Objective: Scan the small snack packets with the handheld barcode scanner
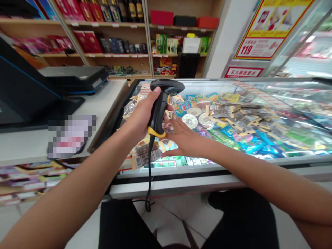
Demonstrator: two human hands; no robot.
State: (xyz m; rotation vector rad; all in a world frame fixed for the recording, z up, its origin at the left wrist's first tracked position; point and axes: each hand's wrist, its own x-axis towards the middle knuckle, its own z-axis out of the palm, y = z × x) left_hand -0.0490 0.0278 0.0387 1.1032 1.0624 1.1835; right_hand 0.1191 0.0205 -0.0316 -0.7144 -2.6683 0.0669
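Observation:
My left hand (145, 112) is wrapped round the handle of a black and yellow barcode scanner (158, 109), its thumb on the upper part. The scanner stands upright over the glass-topped case, and its coiled cord (149, 173) hangs towards the floor. Just right of the handle, my right hand (181, 136) reaches over the packets, thumb and fingers apart. Its fingertips are by a small clear-wrapped packet (169, 128), partly hidden behind the scanner. Below lies a brown packet (147, 154) with a barcode label. White-lidded round tubs (190, 121) are beyond my right fingers.
A glass-topped case (275, 86) carries or shows many snack packets (241, 117). At left, a counter (114, 91) bears a dark monitor (23, 86), a black device (75, 77) and a blurred-out object (74, 136). Stocked shelves (109, 24) line the back. My knees are below the case's edge.

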